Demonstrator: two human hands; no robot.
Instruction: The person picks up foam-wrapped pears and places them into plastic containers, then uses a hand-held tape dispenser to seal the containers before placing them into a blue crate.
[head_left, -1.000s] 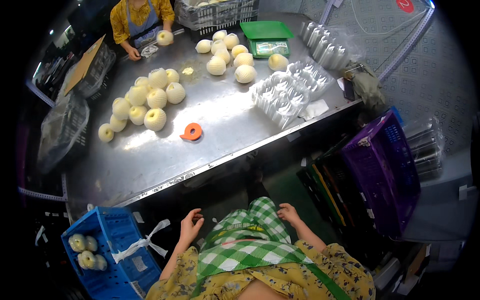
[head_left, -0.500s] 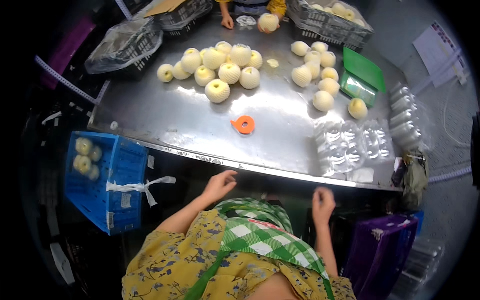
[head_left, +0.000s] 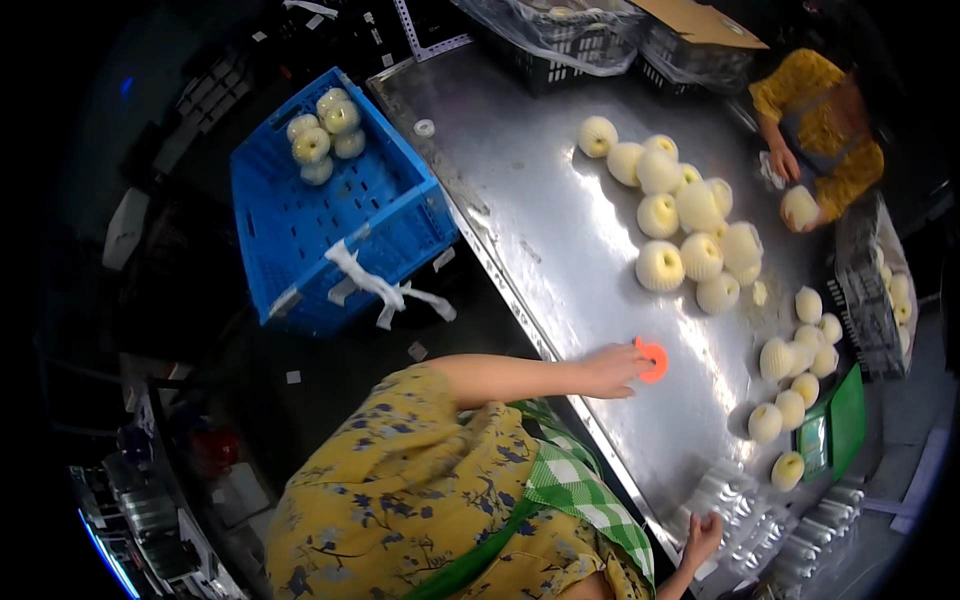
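Observation:
My left hand (head_left: 608, 371) is stretched over the metal table, its fingers extended and reaching the near side of an orange ring-shaped tape dispenser (head_left: 655, 362). They are not closed round it. Above the table's front edge, by a stack of clear plastic fruit trays (head_left: 722, 492), my right hand (head_left: 703, 537) has its fingers bent but apart, with nothing visible in them. Beyond the tape lies a group of pale yellow pears (head_left: 661, 266) in white foam nets. Another row of netted pears (head_left: 790, 408) runs toward the trays.
At the left stands a blue crate (head_left: 385, 205) with several wrapped fruits inside and a white strip tied on. A green box (head_left: 846, 425) lies beyond the trays. Across the table another person (head_left: 815, 130) holds a netted fruit, between lined black crates (head_left: 870, 300).
My view has swung left, so the table appears tilted. My left hand has moved from the table's front edge out to the tape dispenser. My right hand now appears nearer the clear trays.

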